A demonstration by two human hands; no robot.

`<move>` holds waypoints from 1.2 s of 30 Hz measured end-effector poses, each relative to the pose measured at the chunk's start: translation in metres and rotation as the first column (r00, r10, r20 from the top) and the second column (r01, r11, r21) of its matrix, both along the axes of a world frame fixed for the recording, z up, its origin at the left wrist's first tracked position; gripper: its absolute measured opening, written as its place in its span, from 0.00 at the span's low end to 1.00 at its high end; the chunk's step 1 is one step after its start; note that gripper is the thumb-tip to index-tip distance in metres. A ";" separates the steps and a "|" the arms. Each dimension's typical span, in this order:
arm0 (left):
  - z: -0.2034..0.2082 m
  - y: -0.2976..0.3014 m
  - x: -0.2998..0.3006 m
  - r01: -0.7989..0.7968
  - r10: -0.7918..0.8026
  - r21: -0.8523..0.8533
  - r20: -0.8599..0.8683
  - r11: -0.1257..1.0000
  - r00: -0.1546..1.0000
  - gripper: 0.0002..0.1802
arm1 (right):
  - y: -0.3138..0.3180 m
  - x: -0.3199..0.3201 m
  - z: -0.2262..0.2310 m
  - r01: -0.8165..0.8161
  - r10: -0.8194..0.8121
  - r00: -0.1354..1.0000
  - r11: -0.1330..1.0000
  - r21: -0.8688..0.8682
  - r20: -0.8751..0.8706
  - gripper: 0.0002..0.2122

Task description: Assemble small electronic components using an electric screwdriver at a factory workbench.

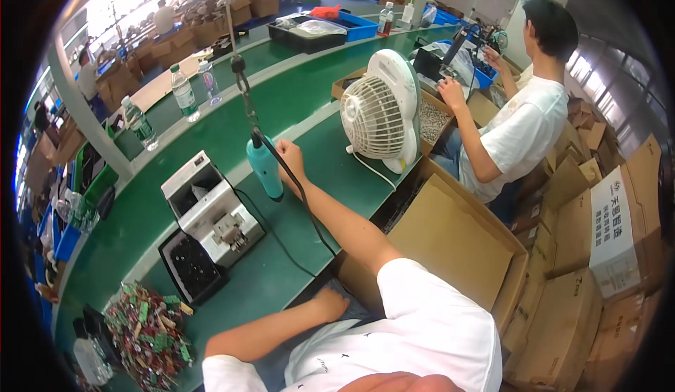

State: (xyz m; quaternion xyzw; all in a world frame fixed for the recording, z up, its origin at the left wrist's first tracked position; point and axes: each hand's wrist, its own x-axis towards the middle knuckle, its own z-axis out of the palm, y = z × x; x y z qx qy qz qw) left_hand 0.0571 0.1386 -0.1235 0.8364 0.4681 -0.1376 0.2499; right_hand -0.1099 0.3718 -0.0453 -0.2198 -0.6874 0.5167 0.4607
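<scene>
My right arm reaches forward across the green bench. My right hand (290,158) is closed beside a teal electric screwdriver (264,169), which hangs from a chain (242,82). The screwdriver's cord crosses in front of my right wrist. I cannot make out what those fingers hold, if anything. Near my lap, at the bench edge, my left hand (329,305) is closed with its fingers curled out of sight. To the left of the screwdriver stands a white and black machine (214,216) with a metal fixture on its front. A black tray (188,265) of small dark parts adjoins it.
A heap of small red and green parts (148,332) lies at the near left. A white fan (380,111) stands to the right. Bottles (184,93) line the far ledge. A co-worker (520,104) sits beyond an open cardboard box (457,237); more cartons (555,322) stand right.
</scene>
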 end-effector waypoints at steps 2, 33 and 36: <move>0.004 0.003 -0.001 -0.041 0.043 0.051 -0.038 0.998 0.998 0.15 | 0.016 -0.002 -0.008 0.043 -0.042 0.999 0.998 0.052 -0.010 0.16; 0.010 0.002 -0.009 -0.132 0.130 -0.001 0.163 0.991 0.978 0.14 | 0.012 -0.022 -0.008 0.021 -0.027 0.978 0.999 0.029 0.206 0.16; 0.014 0.001 -0.011 -0.157 0.156 -0.014 0.196 0.988 0.968 0.15 | 0.007 -0.024 -0.011 -0.038 0.040 0.987 0.999 -0.017 0.156 0.15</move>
